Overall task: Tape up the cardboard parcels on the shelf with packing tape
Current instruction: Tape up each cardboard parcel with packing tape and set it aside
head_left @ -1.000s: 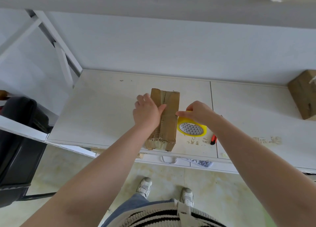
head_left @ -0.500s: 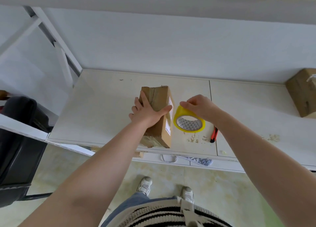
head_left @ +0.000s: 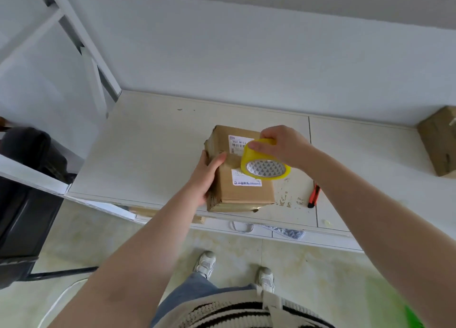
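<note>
From the head view, the box (head_left: 240, 169) has been rolled over since a second ago: then it stood on a narrow side with the flap seam up, now it lies flat on the shelf (head_left: 138, 154) near the front edge, its labelled face up. The tape (head_left: 265, 163), which lay on the shelf beside the box a second ago, has been lifted and now hangs over the box's right half. That suggests this face is about to get a strip, though I see no free tape end pulled out yet.

The left hand (head_left: 208, 173) grips the box's left side, thumb over the top edge, fingers down the side, steadying it. The right hand (head_left: 281, 146) holds the yellow roll from above, thumb on its near rim, fingers curled over the far side, wrist bent down.

A second box (head_left: 438, 142) sits well apart at the shelf's far right. A red cutter (head_left: 313, 196) lies on the shelf just right of the first box.
</note>
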Demonstrator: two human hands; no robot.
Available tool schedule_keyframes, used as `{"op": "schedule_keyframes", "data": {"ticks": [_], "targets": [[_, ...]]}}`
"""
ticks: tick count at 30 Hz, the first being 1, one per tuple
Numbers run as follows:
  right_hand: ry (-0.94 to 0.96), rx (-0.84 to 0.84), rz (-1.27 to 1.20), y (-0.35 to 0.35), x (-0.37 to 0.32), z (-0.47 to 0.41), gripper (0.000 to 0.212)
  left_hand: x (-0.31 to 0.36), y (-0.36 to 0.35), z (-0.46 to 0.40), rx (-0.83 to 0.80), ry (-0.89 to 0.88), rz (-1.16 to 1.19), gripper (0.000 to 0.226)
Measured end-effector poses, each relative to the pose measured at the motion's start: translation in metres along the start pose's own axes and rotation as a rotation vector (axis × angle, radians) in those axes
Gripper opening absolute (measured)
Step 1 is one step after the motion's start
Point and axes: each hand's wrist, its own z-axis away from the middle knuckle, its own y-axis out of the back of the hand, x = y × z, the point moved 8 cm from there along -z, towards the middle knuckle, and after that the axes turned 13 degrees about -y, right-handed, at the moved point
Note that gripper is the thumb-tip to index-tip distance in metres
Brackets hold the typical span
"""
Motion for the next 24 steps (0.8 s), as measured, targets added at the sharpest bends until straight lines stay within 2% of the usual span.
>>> {"op": "schedule_keyframes", "data": {"ticks": [2, 4, 5, 7, 9, 14, 19, 24], "targets": [[-0.013, -0.002, 0.007, -0.004, -0.003, -0.001, 0.042, 0.0, -0.006, -0.003, -0.049, 0.023, 0.041, 0.05], [-0.03, 0.022, 0.016, -0.007, -0.007, -0.001, 0.042, 0.006, -0.008, -0.003, -0.026, 0.025, 0.06, 0.041], [-0.038, 0.03, 0.033, -0.008, -0.009, -0.001, 0.043, 0.008, -0.008, -0.004, -0.003, 0.016, 0.038, 0.046], [-0.042, 0.035, 0.066, -0.01, -0.014, -0.002, 0.048, 0.008, -0.008, -0.006, -0.01, -0.016, -0.067, 0.074], [-0.016, 0.008, 0.096, -0.015, -0.022, -0.002, 0.052, 0.003, -0.005, -0.007, -0.022, -0.042, -0.161, 0.082], [0.059, -0.065, 0.171, -0.024, -0.034, -0.005, 0.055, -0.002, -0.001, -0.01, -0.047, -0.105, -0.169, 0.043], [0.001, 0.042, 0.387, 0.006, -0.003, -0.008, 0.054, 0.002, 0.007, -0.009, 0.018, -0.153, -0.207, 0.033], [-0.139, 0.03, 0.392, 0.021, 0.06, -0.009, 0.049, 0.002, -0.003, -0.008, -0.016, -0.156, -0.226, 0.029]]}}
